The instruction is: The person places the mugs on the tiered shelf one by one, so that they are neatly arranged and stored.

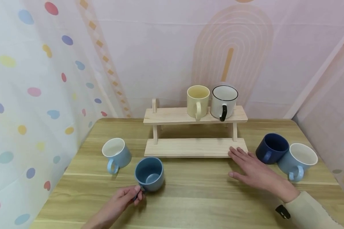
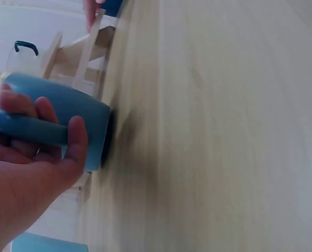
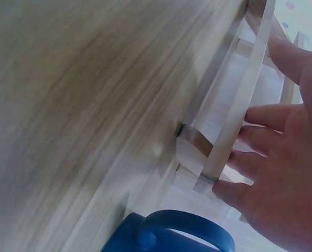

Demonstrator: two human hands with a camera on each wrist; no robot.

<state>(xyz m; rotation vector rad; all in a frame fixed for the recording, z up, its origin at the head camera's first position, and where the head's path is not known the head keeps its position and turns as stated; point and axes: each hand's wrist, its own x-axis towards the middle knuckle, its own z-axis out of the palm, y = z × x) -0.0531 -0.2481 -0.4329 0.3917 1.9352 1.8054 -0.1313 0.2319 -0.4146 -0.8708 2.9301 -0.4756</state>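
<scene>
My left hand (image 1: 125, 197) grips the handle of a teal-blue mug (image 1: 157, 182), at the front left of a wooden shelf. In the left wrist view, fingers and thumb curl around the mug handle (image 2: 32, 128); whether the mug's base touches the table, I cannot tell. My right hand (image 1: 256, 171) lies with fingers extended over the right front corner of the lower shelf board (image 1: 189, 148). The right wrist view has its fingertips against the board's edge (image 3: 233, 126). Beside that hand stands a navy mug (image 1: 270, 149).
On the upper board (image 1: 169, 117) stand a yellow mug (image 1: 192, 106) and a white mug (image 1: 218, 106) with black rim and handle. A light-blue mug (image 1: 123, 158) is on the table's left. Another light-blue mug (image 1: 288, 165) touches the navy one. Patterned curtains (image 1: 160, 57) surround the table.
</scene>
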